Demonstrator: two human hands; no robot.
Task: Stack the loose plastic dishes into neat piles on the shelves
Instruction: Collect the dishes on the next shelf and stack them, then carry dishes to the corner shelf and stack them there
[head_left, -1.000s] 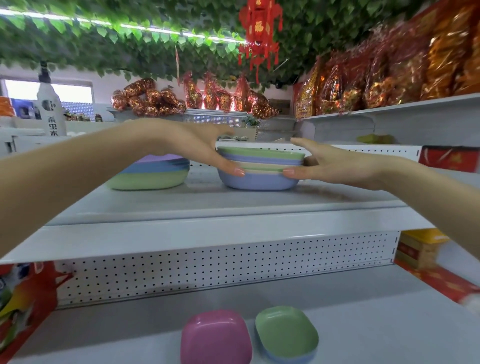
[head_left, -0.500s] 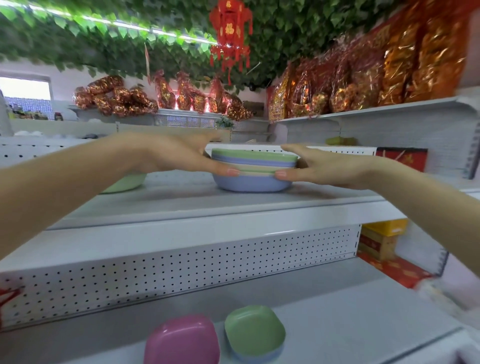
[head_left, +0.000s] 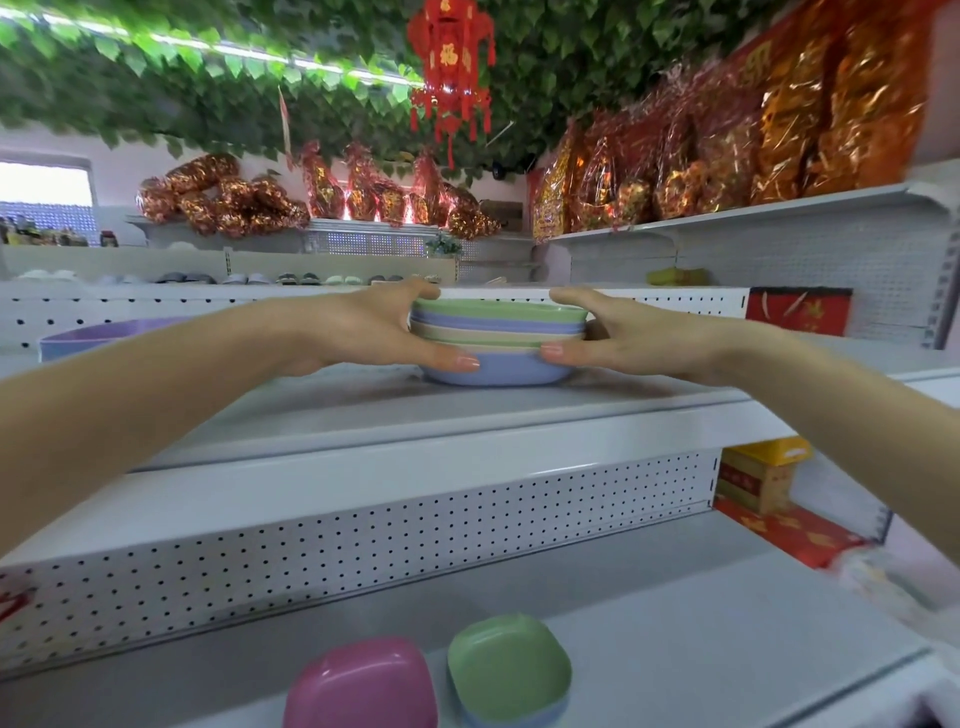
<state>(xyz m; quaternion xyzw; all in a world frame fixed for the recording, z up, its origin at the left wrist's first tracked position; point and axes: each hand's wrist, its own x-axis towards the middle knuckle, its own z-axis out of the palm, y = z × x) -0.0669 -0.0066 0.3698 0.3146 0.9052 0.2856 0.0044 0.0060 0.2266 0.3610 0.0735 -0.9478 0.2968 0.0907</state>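
**Both hands clasp the dish stack on the upper shelf**

The stack (head_left: 498, 340) of smooth, rounded-square plastic dishes sits on the upper shelf (head_left: 363, 410): a green rim on top, then lilac, beige and green bands, and a deeper blue dish at the base. The left hand (head_left: 374, 332) grips its left side and the right hand (head_left: 618, 332) its right, thumbs at the lower front and fingers curled over the far rim. A lilac tub (head_left: 104, 335) stands well to the left, partly hidden by the left forearm. Below, a white pegboard panel (head_left: 363, 535) backs the lower shelf (head_left: 701, 649), where a pink dish (head_left: 361, 686) lies just beside a green dish (head_left: 509, 667) nested in a blue one. Glossy red-and-gold foil packs (head_left: 727, 145) crowd the high shelf at right.
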